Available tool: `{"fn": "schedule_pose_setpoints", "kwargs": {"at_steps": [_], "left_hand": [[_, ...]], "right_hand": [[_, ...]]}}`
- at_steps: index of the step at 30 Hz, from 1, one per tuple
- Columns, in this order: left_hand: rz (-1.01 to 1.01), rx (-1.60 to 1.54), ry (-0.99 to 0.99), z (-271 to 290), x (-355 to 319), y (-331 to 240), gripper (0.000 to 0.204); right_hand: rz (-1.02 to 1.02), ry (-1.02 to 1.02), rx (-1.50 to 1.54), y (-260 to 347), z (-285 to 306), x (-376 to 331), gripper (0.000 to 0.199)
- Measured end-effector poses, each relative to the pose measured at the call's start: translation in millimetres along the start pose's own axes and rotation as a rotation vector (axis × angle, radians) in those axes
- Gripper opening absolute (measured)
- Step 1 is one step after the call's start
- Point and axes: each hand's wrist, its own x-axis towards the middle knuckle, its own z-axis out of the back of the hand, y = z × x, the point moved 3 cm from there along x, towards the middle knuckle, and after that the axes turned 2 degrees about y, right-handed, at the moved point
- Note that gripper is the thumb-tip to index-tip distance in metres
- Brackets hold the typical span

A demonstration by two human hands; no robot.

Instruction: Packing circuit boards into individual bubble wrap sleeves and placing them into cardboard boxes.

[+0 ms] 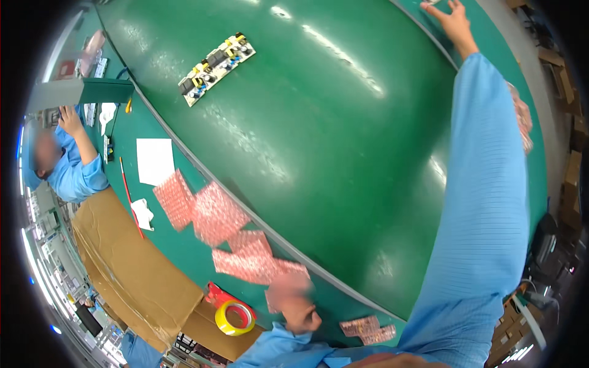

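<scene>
My right arm stretches far up along the right side, and my right hand (pixel 455 26) is at the top edge with its fingers apart. A small pale thing (pixel 433 2), cut off by the frame, lies by its fingertips. My left hand (pixel 300 316) is low in the middle, at the end of a row of pink bubble-wrap pouches (pixel 222 214). A blur covers its upper part, so I cannot tell whether it grips the nearest pouch. A long circuit board (pixel 216 67) with black, yellow and blue parts lies on the green belt (pixel 319 159), apart from both hands.
On the left ledge are a white sheet (pixel 155 161), a thin red stick (pixel 127 190) and a yellow tape roll (pixel 235 317). A cardboard box (pixel 132 264) stands beside it. A co-worker's hand (pixel 72 121) is at the far left. Pink wrap pieces (pixel 368 330) lie near me.
</scene>
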Motion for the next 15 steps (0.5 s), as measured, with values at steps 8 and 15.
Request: {"fn": "schedule_pose_setpoints", "kwargs": {"at_steps": [8,15], "left_hand": [[-0.022,-0.064,0.010,9.3,-4.4,1.7,0.024],[-0.051,-0.170,-0.057,5.1,-10.0,6.9,0.023]], "right_hand": [[-0.020,-0.001,0.226,38.1,5.8,-15.1,0.090],[-0.325,0.487,0.921,27.6,122.3,-279.5,0.077]]}}
